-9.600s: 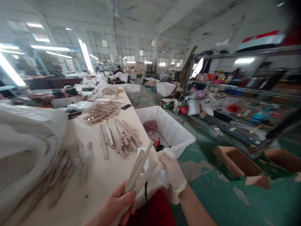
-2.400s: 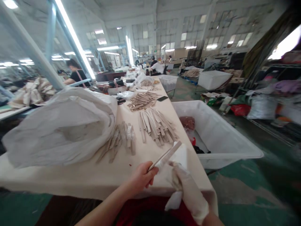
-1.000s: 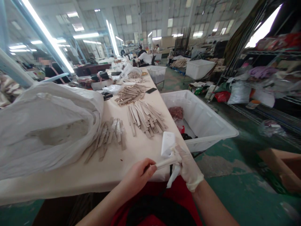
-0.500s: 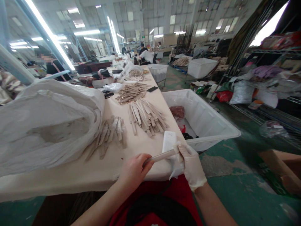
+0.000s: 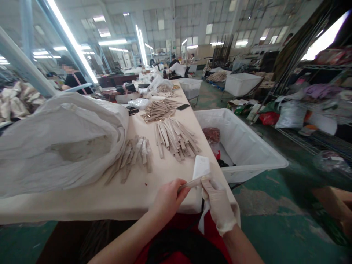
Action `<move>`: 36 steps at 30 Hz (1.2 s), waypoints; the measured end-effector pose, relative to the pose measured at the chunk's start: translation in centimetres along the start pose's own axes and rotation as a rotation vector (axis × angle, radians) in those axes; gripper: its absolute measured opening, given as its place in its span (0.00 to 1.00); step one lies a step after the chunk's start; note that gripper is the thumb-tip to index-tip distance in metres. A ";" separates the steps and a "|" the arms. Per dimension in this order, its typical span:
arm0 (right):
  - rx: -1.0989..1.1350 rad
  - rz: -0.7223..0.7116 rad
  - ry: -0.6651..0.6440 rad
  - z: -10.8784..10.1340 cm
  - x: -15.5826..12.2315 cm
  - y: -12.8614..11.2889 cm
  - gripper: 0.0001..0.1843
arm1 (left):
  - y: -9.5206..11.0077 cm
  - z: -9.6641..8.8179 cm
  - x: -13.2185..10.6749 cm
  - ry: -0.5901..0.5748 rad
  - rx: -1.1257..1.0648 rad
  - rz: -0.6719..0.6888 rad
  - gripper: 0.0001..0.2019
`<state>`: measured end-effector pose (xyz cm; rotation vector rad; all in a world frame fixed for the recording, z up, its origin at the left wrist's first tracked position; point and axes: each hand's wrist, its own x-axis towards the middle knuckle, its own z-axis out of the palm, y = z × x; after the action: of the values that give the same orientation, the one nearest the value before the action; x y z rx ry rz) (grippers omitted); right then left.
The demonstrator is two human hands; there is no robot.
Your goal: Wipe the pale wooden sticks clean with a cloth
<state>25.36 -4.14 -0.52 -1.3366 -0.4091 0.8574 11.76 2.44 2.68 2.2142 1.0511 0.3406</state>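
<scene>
My left hand point(image 5: 168, 200), bare, grips one end of a thin wooden stick point(image 5: 192, 182) at the near edge of the long cream table point(image 5: 137, 190). My right hand point(image 5: 218, 203) wears a white glove and closes a white cloth point(image 5: 202, 172) around the stick's other end. The cloth hangs down past the table edge. Further up the table lie a fanned pile of pale sticks point(image 5: 176, 137) and a looser pile of sticks point(image 5: 134, 157) spilling from a big white sack point(image 5: 60, 139).
A white plastic bin point(image 5: 247, 146) stands right of the table with dark red material inside. More stick heaps point(image 5: 159, 110) and bags lie further along. Other people sit at the far end and at the left. Wire shelves with bags fill the right side.
My hands have moved closer together along the stick, so less of it shows between them. The view has shifted slightly right and up; the piles have not moved.
</scene>
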 end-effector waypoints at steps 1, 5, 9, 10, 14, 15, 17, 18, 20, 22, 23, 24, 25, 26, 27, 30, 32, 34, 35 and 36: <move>-0.010 0.039 -0.009 0.0 -0.2 0.2 0.21 | -0.2 0.3 0.0 -0.029 -0.057 -0.022 0.14; -0.058 0.042 -0.014 -0.9 -0.1 -0.5 0.17 | -1.2 0.0 -0.4 -0.255 -0.332 -0.085 0.17; -0.030 -0.030 -0.034 -0.4 -0.2 -1.2 0.13 | -1.1 -0.9 -0.4 -0.214 -0.467 -0.049 0.18; -0.023 -0.019 -0.068 0.0 -0.4 -1.1 0.13 | -1.1 -1.0 -0.3 -0.177 -0.472 -0.035 0.18; 0.017 -0.013 -0.080 0.5 -0.2 -0.9 0.15 | -1.5 -1.4 -0.3 -0.126 -0.377 -0.048 0.14; 0.044 -0.014 -0.051 0.4 0.0 -1.0 0.16 | -1.7 -1.4 -0.3 -0.138 -0.359 -0.063 0.13; 0.126 0.009 0.000 0.4 0.3 -1.1 0.18 | -1.7 -1.0 -0.4 -0.170 -0.359 -0.088 0.12; 0.181 0.031 0.024 0.7 0.3 -0.9 0.19 | -1.6 -0.7 -0.5 -0.175 -0.373 -0.100 0.12; 0.245 0.116 -0.046 1.5 0.0 -0.2 0.18 | -1.3 0.1 -0.5 -0.153 -0.394 -0.103 0.13; 0.231 0.149 -0.110 2.2 -0.3 0.5 0.19 | -1.7 0.4 -0.4 -0.129 -0.384 -0.088 0.14; 0.216 0.148 -0.132 2.2 -0.4 0.6 0.19 | -2.4 0.2 -0.2 -0.107 -0.369 -0.087 0.15; 0.209 0.142 -0.151 2.0 -0.4 0.6 0.18 | -3.5 -0.4 0.1 -0.069 -0.347 -0.095 0.15; 0.220 0.140 -0.167 1.6 -0.2 0.5 0.18 | -5.0 -1.4 0.5 -0.009 -0.316 -0.117 0.15; 0.257 0.148 -0.179 1.1 0.1 0.2 0.17 | -6.7 -2.8 0.9 0.076 -0.265 -0.157 0.16; 0.315 0.166 -0.183 0.5 0.4 -0.2 0.17 | -8.5 -4.5 1.5 0.170 -0.202 -0.203 0.16; 0.491 0.227 -0.164 -0.5 1.8 -1.0 0.16 | -13.3 -10.0 2.9 0.379 0.130 -0.337 0.16; 0.556 0.273 -0.174 -0.4 2.6 -0.9 0.16 | -14.7 -12.7 3.9 0.461 0.253 -0.363 0.14; 0.605 0.317 -0.195 -0.1 3.5 -0.1 0.16 | -14.6 -13.5 5.3 0.509 0.346 -0.328 0.15; 0.635 0.335 -0.200 0.1 3.9 0.4 0.15 | -14.2 -13.1 6.4 0.503 0.384 -0.294 0.16; 0.667 0.349 -0.209 0.2 4.5 1.0 0.15 | -13.5 -12.3 7.7 0.474 0.408 -0.259 0.16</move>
<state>27.73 -0.68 -2.38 -0.7048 -0.0270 1.2928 2.73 20.17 2.72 2.3627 1.7767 0.5964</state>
